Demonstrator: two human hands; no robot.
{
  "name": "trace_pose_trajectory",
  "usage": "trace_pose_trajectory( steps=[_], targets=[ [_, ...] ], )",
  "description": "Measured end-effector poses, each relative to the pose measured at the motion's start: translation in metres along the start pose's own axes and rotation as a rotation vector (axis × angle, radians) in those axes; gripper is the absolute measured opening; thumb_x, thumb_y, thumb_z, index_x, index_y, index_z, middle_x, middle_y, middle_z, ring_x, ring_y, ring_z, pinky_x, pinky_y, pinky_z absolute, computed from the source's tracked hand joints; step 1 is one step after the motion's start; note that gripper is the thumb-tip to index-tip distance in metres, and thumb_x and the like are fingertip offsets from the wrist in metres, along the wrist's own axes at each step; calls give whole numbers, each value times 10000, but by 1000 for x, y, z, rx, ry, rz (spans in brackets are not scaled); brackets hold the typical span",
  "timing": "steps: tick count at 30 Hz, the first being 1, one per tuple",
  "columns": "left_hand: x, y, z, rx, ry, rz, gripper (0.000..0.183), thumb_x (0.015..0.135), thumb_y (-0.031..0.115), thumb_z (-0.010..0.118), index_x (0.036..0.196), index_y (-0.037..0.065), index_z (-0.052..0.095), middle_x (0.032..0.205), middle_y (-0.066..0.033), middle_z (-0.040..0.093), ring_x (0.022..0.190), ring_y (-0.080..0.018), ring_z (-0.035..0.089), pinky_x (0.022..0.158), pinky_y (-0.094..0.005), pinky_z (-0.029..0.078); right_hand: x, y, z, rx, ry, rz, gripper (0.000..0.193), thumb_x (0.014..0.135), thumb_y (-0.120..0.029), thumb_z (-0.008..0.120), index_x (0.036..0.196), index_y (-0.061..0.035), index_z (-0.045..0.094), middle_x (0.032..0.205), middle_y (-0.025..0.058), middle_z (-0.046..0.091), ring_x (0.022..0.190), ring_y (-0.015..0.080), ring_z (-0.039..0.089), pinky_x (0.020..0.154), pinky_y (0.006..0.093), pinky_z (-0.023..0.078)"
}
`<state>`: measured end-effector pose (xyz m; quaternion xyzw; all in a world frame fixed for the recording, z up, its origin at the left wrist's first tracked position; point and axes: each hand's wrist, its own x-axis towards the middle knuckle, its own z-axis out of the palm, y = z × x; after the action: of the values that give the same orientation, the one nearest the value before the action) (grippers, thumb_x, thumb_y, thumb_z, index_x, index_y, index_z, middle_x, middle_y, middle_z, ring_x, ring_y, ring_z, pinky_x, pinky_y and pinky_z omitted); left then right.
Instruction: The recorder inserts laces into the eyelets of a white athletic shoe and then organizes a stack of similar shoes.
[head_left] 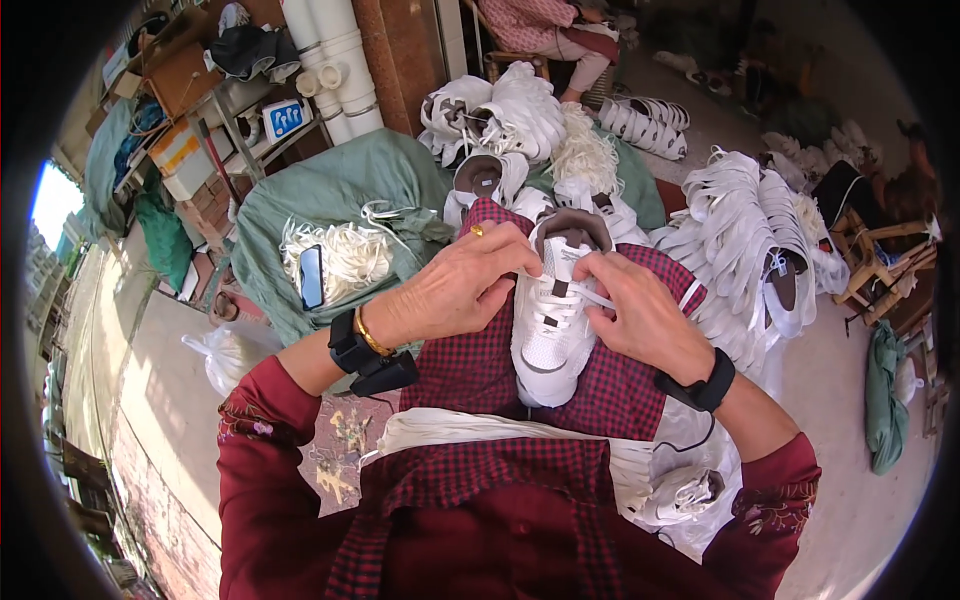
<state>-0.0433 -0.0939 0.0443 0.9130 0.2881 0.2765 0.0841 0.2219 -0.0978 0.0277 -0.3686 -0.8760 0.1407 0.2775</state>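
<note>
A white sneaker (552, 350) with a dark lining lies on my lap, toe toward me, between my two hands. My left hand (462, 278) is at its left upper edge, with thumb and fingers closed around a bit of white shoelace by the eyelets. On the other side my right hand (640, 308) pinches the white shoelace (592, 296) that comes from the upper eyelets. Laces cross the lower part of the tongue. A red-and-black checked apron (455, 365) covers my knees under the shoe. A bundle of white laces (450, 428) lies across my lap.
Ahead, a green cloth (330, 170) bears loose white laces (365, 262) and a phone (312, 277). Piles of white sneakers (520, 110) stand beyond, with more strung shoes (740, 220) at right. A seated person (540, 35) is at the back. A plastic bag (228, 355) sits left.
</note>
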Motion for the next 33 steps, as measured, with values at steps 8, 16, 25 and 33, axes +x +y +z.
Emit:
trace_pose_trajectory(
  steps=[8,16,25,33],
  targets=[
    [16,-17,1,100,-212,243,221,807,27,711,1006,74,626,1054,-72,558,982,-295,540,894,-386,441,1,0,0,-34,12,-46,370,741,21,642,1095,-22,545,898,179,574,778,346,615,709,436,487],
    [10,-14,19,-107,-89,210,143,771,30,728,881,66,645,886,-62,553,906,-278,544,844,-393,451,3,1,-1,3,-10,-26,393,737,52,613,1109,-50,536,964,212,591,916,439,611,763,501,486],
    [-2,5,73,65,441,8,234,785,-50,633,998,40,599,797,-95,580,662,-286,589,610,-383,484,-2,2,-7,320,-52,174,273,825,-20,638,1081,-41,545,646,69,520,593,191,546,562,356,407],
    [-10,8,82,-81,413,-199,263,839,-22,593,1085,45,527,745,-112,597,673,-270,639,623,-372,507,-10,16,-33,1013,159,467,152,885,-18,573,1030,-59,594,662,-111,452,569,-2,367,490,195,255]
  ],
)
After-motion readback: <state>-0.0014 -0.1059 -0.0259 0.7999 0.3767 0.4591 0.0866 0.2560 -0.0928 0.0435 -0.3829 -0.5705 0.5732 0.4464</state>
